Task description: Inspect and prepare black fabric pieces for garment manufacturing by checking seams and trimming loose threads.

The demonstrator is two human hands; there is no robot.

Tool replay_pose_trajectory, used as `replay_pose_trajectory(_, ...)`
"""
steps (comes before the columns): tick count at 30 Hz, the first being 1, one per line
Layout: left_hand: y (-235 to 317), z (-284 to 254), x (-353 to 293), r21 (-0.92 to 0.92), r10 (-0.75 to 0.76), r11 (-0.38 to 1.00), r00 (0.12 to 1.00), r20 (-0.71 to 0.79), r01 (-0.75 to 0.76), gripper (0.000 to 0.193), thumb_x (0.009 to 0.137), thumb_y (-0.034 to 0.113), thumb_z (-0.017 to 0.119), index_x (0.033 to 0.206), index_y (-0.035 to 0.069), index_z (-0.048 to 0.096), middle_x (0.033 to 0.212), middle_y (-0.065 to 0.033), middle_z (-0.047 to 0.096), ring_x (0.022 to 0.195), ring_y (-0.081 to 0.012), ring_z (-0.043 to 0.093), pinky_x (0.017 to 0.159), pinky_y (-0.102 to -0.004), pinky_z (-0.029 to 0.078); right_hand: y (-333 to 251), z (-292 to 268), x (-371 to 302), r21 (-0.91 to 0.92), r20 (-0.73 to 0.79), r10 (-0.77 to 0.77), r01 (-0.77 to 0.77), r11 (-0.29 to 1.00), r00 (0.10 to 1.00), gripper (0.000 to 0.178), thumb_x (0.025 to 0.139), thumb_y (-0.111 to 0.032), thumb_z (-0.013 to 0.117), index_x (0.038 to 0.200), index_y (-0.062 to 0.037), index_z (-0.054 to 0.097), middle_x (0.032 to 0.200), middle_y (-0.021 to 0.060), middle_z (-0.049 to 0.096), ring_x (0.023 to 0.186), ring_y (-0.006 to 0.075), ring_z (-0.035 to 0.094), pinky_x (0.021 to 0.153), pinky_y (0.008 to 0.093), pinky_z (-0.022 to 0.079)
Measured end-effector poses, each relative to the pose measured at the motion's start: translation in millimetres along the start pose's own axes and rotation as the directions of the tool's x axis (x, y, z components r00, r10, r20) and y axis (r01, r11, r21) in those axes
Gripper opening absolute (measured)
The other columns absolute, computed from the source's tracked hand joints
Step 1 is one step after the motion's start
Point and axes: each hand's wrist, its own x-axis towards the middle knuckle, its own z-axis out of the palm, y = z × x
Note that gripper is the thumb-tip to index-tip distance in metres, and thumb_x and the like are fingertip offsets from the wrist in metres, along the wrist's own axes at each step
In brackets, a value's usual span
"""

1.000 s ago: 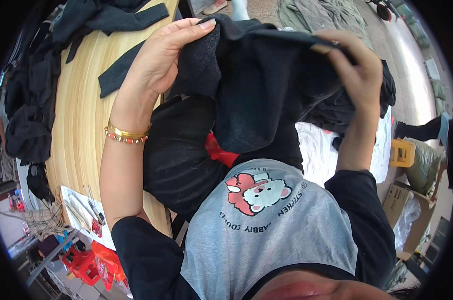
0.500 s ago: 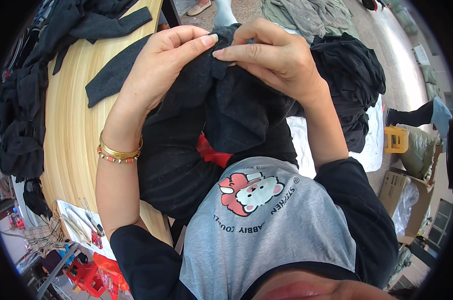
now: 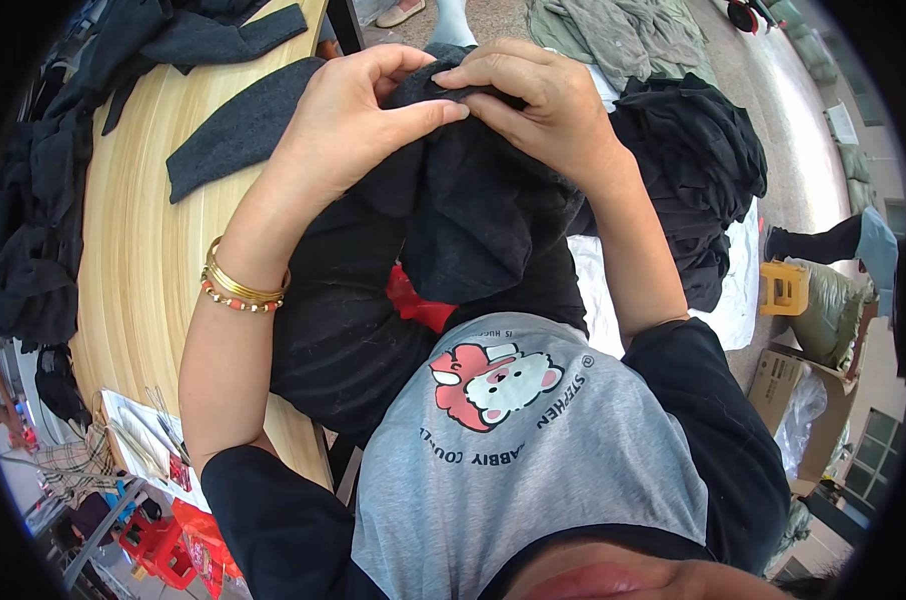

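A dark charcoal knit garment [image 3: 468,220] lies bunched over my lap, its upper part raised between my hands. My left hand [image 3: 368,105] grips its edge, thumb stretched toward the right hand and fingers curled behind the cloth. Close beside it, my right hand [image 3: 543,105] pinches the same edge between thumb and fingers. The fingertips nearly meet at the top of the fabric. One sleeve-like part [image 3: 238,135] of dark knit spreads onto the wooden table at my left. Folds hide whatever small detail lies between the fingers.
The light wooden table [image 3: 133,260] holds more dark garments [image 3: 223,40] at its far end. A black cloth pile [image 3: 688,170] lies at right on white sheeting. Farther right are a yellow stool [image 3: 781,288] and a cardboard box [image 3: 778,390]. Tools rest on a white tray [image 3: 153,440] at lower left.
My left thumb has moved right, toward my right hand, and my right fingers have come down over the cloth edge. The garment's upper edge has been turned between them.
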Motion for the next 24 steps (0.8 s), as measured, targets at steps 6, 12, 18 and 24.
replay_pose_trajectory(6,2.7,2.3,1.2,0.192,0.03,0.981,0.992,-0.122,-0.006,0.039,0.081,0.025,0.078,0.106,-0.003,0.067,0.082,-0.0088,0.068,0.073,-0.0113,0.062,0.067,-0.0249,0.049,2.8,8.2,0.4,0.014,-0.022,0.095,-0.095,0.995,0.995,0.02,0.076,-0.004,0.075,0.095,-0.0037,0.07,0.092,0.0064,0.071,0.085,0.0223,0.069,0.074,0.0285,0.053)
replay_pose_trajectory(12,-4.5,6.8,1.9,0.305,0.197,0.94,0.973,-0.123,-0.152,0.045,0.077,0.03,0.08,0.105,-0.002,0.067,0.086,-0.0126,0.069,0.071,-0.0164,0.063,0.067,-0.027,0.05,7.1,7.7,-2.2,0.045,-0.011,0.055,-0.054,0.998,0.998,0.019,0.077,-0.003,0.075,0.095,-0.0021,0.07,0.093,0.008,0.071,0.085,0.0226,0.069,0.074,0.0287,0.053)
replay_pose_trajectory(18,-11.9,6.0,-0.1,0.239,0.11,0.968,0.988,-0.109,-0.081,0.035,0.08,0.021,0.072,0.104,-0.003,0.067,0.086,-0.0158,0.068,0.073,-0.0196,0.065,0.067,-0.0314,0.051,2.2,5.2,2.1,0.036,0.072,0.034,-0.036,0.999,0.997,0.017,0.079,-0.003,0.075,0.095,-0.002,0.07,0.093,0.0074,0.07,0.084,0.0201,0.069,0.075,0.0264,0.052)
replay_pose_trajectory(24,17.6,5.3,-10.6,0.214,-0.013,0.976,0.993,-0.119,0.039,0.025,0.081,0.012,0.072,0.097,-0.006,0.065,0.08,-0.0133,0.066,0.071,-0.015,0.061,0.062,-0.0304,0.048,-1.8,10.2,6.2,0.231,0.109,0.133,-0.155,0.961,0.985,0.038,0.075,0.0,0.075,0.11,-0.0054,0.063,0.1,0.009,0.059,0.077,0.0202,0.058,0.065,0.0287,0.046)
